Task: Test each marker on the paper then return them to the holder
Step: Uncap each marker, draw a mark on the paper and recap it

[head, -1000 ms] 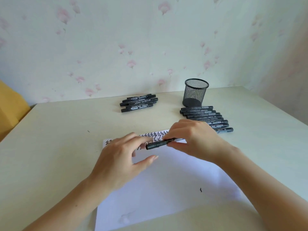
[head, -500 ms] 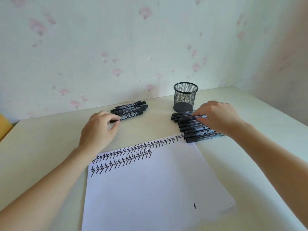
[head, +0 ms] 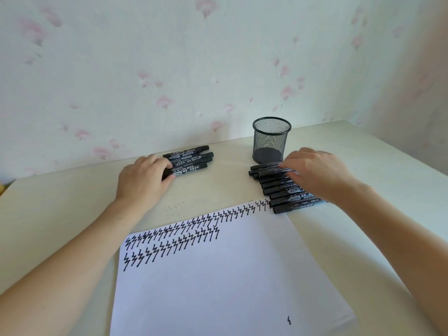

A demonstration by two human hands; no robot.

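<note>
While the left hand (head: 143, 183) curls fingers around one marker (head: 186, 172), the right hand's (head: 315, 173) spread fingers press the marker row (head: 281, 190) beneath; a nudge could scatter it.

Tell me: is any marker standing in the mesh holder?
No, the mesh holder is empty; through its wire wall only its bare base shows.

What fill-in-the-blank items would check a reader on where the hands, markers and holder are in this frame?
1. The mesh holder stands upright and is ____ of markers.
2. The left hand touches the ____ of the two marker groups.
3. The right hand rests on the row of markers just in front of the ____.
4. The zigzag test marks on the paper form ____ rows.

Missing words: empty; smaller; holder; two
</note>
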